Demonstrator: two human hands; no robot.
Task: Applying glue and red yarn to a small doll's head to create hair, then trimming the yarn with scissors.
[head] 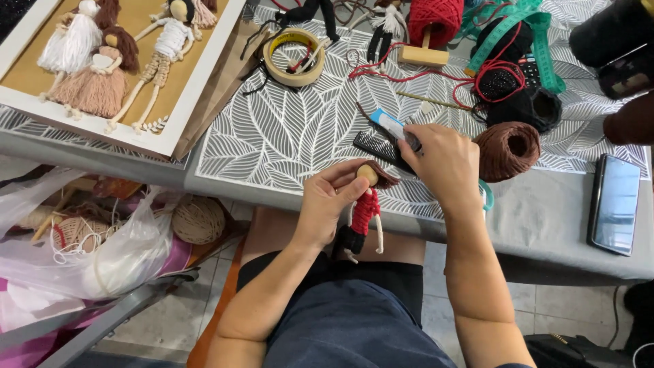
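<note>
leaf-print table [286,136], left fingers [340,185] pinching yarn doll [365,204], right fingers [422,136] gripping blue tool [394,127]

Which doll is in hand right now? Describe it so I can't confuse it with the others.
Start at the leaf-patterned mat and drop to its near edge. The left hand holds a small yarn doll there: red body, black legs, bare wooden head. The framed dolls are white and pink.

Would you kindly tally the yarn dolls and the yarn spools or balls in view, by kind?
Yarn dolls: 4, one red-dressed doll held in the left hand, and three in the white frame: white, pink, cream.
Yarn spools or balls: 3, red spool, brown spool, beige ball.
Total: 7
</note>
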